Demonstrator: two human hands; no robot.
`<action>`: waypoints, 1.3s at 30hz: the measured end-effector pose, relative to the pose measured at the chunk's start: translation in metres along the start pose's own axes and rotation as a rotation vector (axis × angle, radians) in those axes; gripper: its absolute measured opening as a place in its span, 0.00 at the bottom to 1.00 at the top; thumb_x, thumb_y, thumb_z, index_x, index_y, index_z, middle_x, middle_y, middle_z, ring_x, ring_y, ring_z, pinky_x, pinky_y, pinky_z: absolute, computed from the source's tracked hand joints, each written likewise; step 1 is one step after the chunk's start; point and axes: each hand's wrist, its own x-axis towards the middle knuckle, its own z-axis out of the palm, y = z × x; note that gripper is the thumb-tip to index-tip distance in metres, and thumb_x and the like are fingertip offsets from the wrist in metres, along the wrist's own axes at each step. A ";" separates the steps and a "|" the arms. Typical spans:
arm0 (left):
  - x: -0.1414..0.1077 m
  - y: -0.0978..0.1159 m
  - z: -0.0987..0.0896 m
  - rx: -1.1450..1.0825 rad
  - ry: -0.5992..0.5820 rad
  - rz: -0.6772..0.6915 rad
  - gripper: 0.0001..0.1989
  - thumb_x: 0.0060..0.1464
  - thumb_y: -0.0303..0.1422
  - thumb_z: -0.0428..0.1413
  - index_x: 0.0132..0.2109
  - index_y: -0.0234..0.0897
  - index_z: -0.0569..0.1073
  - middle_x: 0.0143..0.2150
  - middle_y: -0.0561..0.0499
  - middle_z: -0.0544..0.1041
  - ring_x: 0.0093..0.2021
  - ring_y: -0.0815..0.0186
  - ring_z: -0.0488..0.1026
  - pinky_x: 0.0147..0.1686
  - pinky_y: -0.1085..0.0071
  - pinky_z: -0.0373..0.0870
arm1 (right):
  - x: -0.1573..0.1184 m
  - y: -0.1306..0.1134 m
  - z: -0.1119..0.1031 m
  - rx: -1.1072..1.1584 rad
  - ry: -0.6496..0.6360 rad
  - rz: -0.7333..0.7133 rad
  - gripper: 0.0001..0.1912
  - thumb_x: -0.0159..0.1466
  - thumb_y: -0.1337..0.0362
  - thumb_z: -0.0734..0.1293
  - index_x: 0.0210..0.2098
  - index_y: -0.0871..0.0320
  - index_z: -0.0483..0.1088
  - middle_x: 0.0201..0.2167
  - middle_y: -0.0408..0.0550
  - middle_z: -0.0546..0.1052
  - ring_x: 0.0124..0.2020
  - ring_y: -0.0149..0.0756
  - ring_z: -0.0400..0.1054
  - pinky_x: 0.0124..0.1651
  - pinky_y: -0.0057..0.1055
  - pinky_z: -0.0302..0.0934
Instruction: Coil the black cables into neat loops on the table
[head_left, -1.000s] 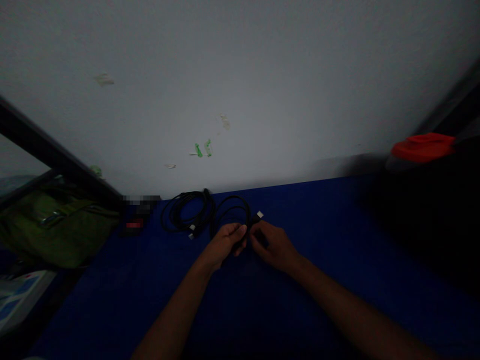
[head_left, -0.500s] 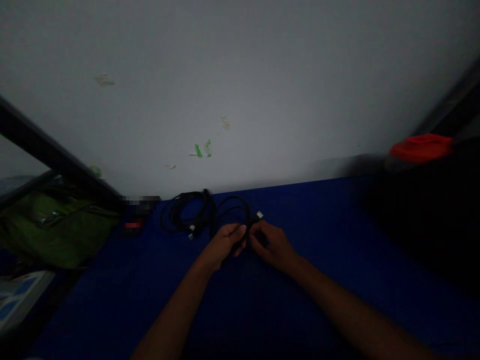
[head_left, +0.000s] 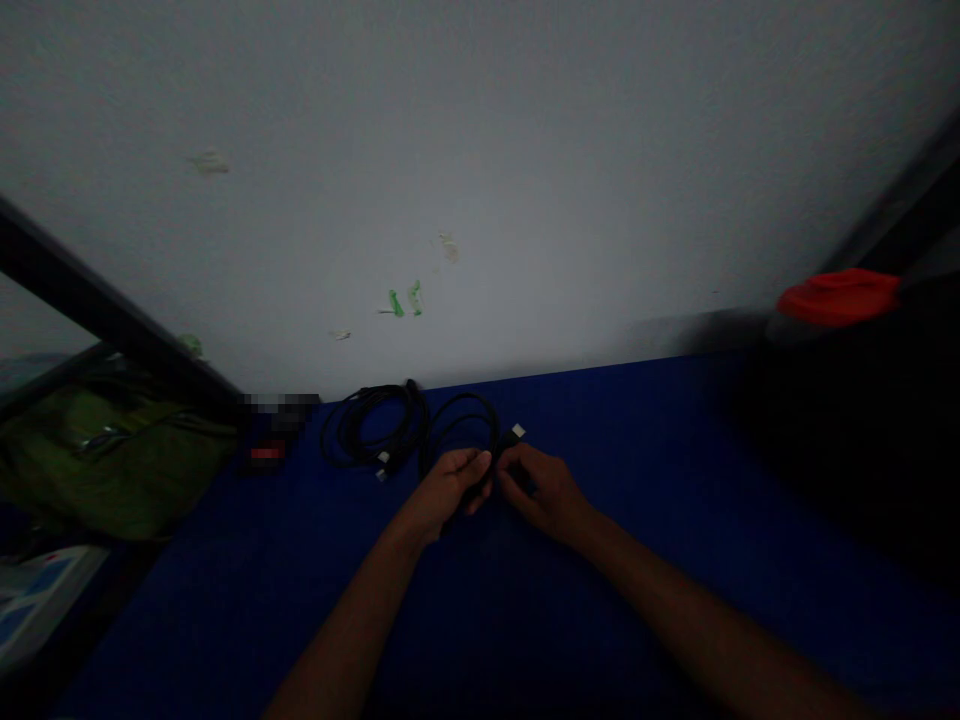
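Head view, dim light. Left hand (head_left: 450, 490) near the middle of the blue-covered table (head_left: 600, 610), fingers (head_left: 466, 472) curled shut around a strand of black USB cable (head_left: 461, 394), thumb lying over the top. Right hand (head_left: 544, 492) just beside it, fingers (head_left: 516, 478) bunched toward the same strand, close behind a silver-tipped USB plug (head_left: 517, 431); pinch or mere contact impossible to tell in the shadow.

Cable lying toward the far edge of the table, between the hands and that edge: one loose loop above the hands, running left into a tighter coil (head_left: 371, 425). Second small plug (head_left: 383, 465) at the near side of the coil, pale tip showing.

Left of the coil, at the far edge, a small black-and-red item (head_left: 268, 452), top blurred out. Past the left edge, an olive-green bag (head_left: 112, 465) under a dark diagonal frame bar (head_left: 97, 285). Low in the left corner, a white-and-blue object (head_left: 45, 600), too dim to identify. Far right corner: red cloth (head_left: 838, 297) on a dark mass (head_left: 847, 440), shape lost in shadow. Along the far edge, a white wall (head_left: 525, 200) with scraps of green tape (head_left: 396, 304).
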 end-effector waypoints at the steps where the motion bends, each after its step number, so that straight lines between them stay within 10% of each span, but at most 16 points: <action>1: 0.000 0.000 0.000 0.000 0.000 0.002 0.21 0.49 0.49 0.52 0.28 0.33 0.65 0.21 0.56 0.64 0.15 0.78 0.56 0.16 0.78 0.50 | 0.000 0.000 0.000 -0.011 -0.006 -0.002 0.03 0.61 0.68 0.59 0.34 0.57 0.64 0.27 0.43 0.71 0.25 0.28 0.65 0.29 0.24 0.57; 39: -0.001 0.002 0.000 0.002 -0.004 -0.012 0.22 0.47 0.51 0.52 0.26 0.33 0.64 0.20 0.57 0.63 0.15 0.78 0.54 0.16 0.78 0.49 | 0.003 -0.004 -0.001 -0.047 -0.058 -0.039 0.04 0.62 0.67 0.57 0.34 0.57 0.63 0.28 0.45 0.71 0.27 0.29 0.65 0.30 0.25 0.58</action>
